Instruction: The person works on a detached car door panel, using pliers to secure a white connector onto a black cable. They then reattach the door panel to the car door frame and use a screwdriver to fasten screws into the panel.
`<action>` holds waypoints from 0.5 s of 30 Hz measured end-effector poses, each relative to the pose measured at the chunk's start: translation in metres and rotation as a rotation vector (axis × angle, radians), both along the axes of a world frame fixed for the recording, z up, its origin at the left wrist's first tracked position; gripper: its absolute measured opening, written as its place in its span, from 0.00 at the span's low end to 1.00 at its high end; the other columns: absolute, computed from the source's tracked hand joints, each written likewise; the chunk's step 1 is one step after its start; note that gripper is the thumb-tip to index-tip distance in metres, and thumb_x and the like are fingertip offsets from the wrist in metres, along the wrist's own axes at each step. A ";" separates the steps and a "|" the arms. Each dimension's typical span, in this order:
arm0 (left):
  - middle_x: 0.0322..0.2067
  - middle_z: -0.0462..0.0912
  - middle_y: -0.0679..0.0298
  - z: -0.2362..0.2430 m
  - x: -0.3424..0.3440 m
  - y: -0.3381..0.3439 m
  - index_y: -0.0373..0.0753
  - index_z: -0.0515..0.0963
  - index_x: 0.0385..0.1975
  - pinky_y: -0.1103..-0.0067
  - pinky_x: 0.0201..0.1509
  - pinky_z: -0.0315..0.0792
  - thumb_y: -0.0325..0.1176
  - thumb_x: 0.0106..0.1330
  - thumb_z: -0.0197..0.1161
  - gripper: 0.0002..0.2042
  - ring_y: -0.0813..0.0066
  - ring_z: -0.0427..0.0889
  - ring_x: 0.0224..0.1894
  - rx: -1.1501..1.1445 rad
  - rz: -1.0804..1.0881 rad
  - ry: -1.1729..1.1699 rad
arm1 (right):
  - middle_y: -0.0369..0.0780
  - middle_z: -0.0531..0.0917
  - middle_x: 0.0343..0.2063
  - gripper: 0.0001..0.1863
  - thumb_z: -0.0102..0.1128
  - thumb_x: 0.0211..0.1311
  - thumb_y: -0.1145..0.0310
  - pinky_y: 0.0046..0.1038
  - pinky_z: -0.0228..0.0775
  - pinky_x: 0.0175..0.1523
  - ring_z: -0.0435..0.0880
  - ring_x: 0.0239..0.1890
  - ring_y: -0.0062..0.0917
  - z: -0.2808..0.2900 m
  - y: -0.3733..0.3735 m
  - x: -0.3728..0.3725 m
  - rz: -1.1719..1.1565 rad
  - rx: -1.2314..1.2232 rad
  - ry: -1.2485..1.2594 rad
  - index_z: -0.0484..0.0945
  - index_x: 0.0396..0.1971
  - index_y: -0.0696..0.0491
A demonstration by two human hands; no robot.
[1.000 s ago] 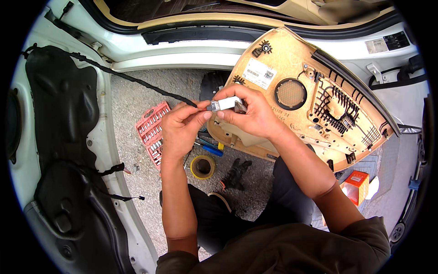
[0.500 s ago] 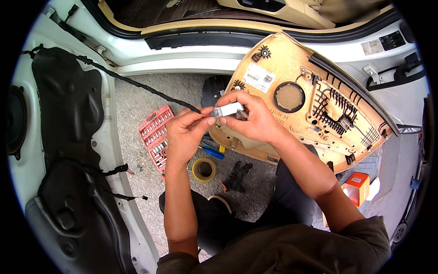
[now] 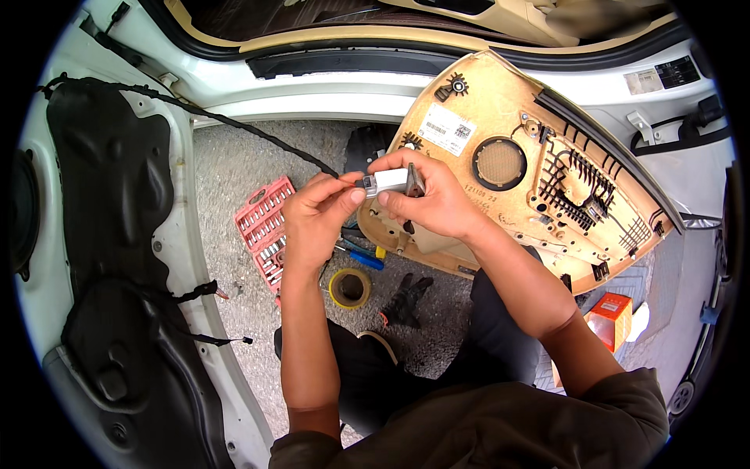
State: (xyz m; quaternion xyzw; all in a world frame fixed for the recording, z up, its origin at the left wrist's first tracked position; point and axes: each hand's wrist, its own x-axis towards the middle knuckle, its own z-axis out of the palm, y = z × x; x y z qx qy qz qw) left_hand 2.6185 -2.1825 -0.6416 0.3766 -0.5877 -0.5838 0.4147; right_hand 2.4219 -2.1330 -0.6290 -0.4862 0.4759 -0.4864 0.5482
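My right hand (image 3: 432, 195) grips a small rectangular lamp-like part (image 3: 391, 181), white on top with a clear end and a dark piece at its right side. My left hand (image 3: 316, 215) pinches the end of a black taped wiring harness (image 3: 262, 137), where a small dark connector (image 3: 362, 184) meets the clear end of the part. The fingertips partly cover this joint, so how far the two are joined cannot be made out. The harness runs up and left to the car door (image 3: 183, 227).
A beige door panel (image 3: 449, 184) leans at the right against the sill. On the ground lie a red socket set (image 3: 269, 227), a yellow tape roll (image 3: 349, 288), a blue-handled tool (image 3: 366, 259) and a dark glove (image 3: 406, 301). An orange box (image 3: 613, 316) stands right.
Both hands have risen slightly with the part. The right hand has tilted it, so its dark side piece now shows upright. The connector stays at its clear end.
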 end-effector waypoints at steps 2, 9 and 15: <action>0.37 0.83 0.61 -0.004 -0.001 -0.002 0.30 0.84 0.39 0.82 0.43 0.81 0.24 0.62 0.71 0.08 0.77 0.83 0.39 0.034 -0.022 0.096 | 0.36 0.82 0.32 0.13 0.64 0.65 0.74 0.21 0.74 0.33 0.81 0.29 0.16 -0.002 0.000 -0.003 0.043 0.018 -0.094 0.75 0.48 0.58; 0.41 0.85 0.59 0.001 -0.004 -0.003 0.32 0.85 0.40 0.79 0.39 0.85 0.29 0.66 0.68 0.08 0.76 0.85 0.38 0.288 -0.017 0.052 | 0.40 0.82 0.29 0.16 0.63 0.67 0.66 0.22 0.72 0.27 0.82 0.24 0.19 -0.009 -0.009 -0.013 0.113 0.229 -0.168 0.75 0.46 0.62; 0.39 0.86 0.61 0.002 -0.002 -0.003 0.33 0.84 0.41 0.79 0.39 0.85 0.34 0.69 0.66 0.10 0.76 0.85 0.36 0.279 -0.026 0.005 | 0.45 0.84 0.31 0.18 0.64 0.66 0.65 0.24 0.73 0.26 0.82 0.24 0.22 -0.011 -0.011 -0.014 0.087 0.298 -0.293 0.75 0.46 0.64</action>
